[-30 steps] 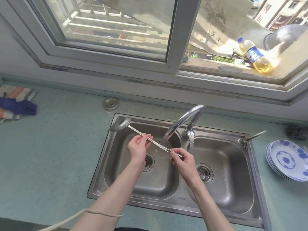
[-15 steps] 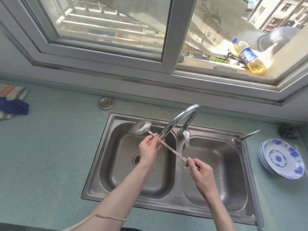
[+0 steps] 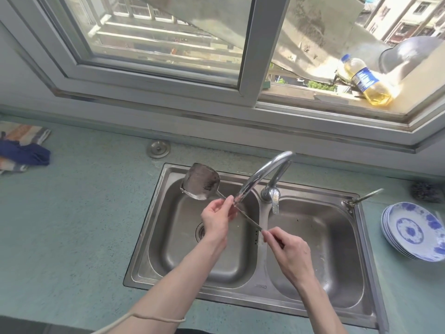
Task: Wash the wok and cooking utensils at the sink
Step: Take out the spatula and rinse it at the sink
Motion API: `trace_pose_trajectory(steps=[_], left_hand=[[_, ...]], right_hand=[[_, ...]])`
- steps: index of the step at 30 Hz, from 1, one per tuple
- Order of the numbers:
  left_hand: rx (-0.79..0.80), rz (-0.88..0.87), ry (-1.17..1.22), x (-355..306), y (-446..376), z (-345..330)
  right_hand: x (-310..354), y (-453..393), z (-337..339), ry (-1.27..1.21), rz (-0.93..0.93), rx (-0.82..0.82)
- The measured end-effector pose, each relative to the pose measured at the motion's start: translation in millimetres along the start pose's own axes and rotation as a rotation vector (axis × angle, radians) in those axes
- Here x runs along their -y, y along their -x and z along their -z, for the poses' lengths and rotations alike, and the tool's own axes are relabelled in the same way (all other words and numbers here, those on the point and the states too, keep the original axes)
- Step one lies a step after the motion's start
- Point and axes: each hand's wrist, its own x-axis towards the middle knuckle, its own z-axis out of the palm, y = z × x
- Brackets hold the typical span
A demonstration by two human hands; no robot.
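Below, teal counter [image 3: 72,225] (steel sink [image 3: 310,307])

My sink [image 3: 154,239] and spatula [image 3: 201,181] are silver steel, the counter [image 3: 72,225] pale speckled green. My plates [image 3: 414,231] are white with blue flowers.

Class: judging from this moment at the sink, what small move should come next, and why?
Probably slide the left hand along the spatula handle under the faucet spout: both hands pinch the handle, the right hand steadying its end.
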Motion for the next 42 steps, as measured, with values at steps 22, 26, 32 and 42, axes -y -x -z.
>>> trace_pose_trajectory(steps=[22,26,32,42], left_hand=[[0.119,0.08,-0.039,8,23,6],[0.096,0.079,-0.039,6,23,7],[0.059,0.065,-0.042,3,25,10],[-0.063,0.034,-0.044,-5,28,26]], right_hand=[[-33,-37,-42,0.378,-0.102,0.217],[-34,-34,-49,0.37,-0.126,0.252],[-19,-34,-35,0.493,-0.189,0.317],[61,25,-50,-0.581,-0.26,0.226]])
